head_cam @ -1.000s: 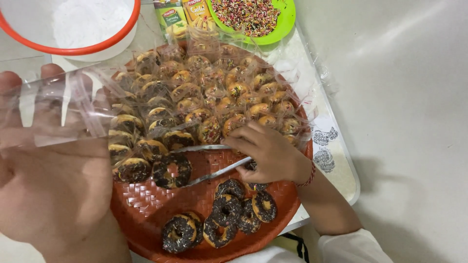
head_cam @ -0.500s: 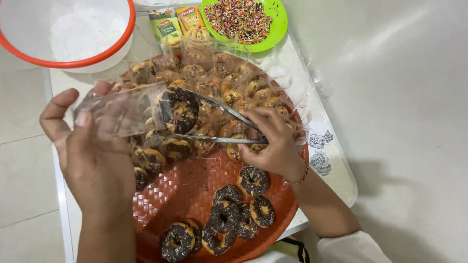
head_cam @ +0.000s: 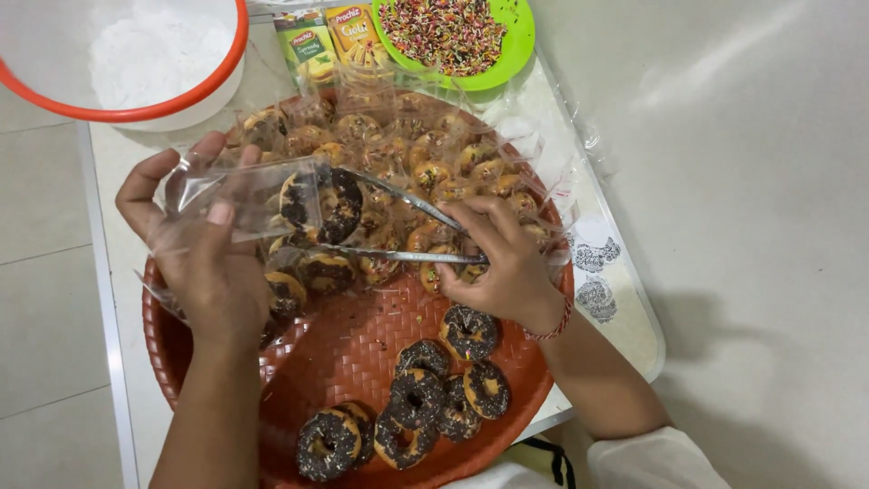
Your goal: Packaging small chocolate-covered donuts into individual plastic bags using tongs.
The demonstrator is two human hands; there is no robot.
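- Over the woven red tray [head_cam: 344, 362], your left hand [head_cam: 204, 263] is pinching a clear plastic bag [head_cam: 240, 195] open, thumb on top and fingers curled behind.
- Your right hand [head_cam: 507, 263] is closing around metal tongs [head_cam: 398, 231], which are gripping a chocolate-coated doughnut [head_cam: 330, 204] right at the bag's mouth.
- The doughnut is looking at risk of slipping if the tongs are loosening, or smearing its coating if the bag's mouth is sagging shut.
- The tray is holding bagged doughnuts [head_cam: 425, 158] at its far side and loose dark sprinkled ones [head_cam: 421, 398] near you.
- The green plate [head_cam: 507, 54] is carrying coloured sprinkles.
- The white bowl with the orange rim [head_cam: 204, 95] is holding white powder.
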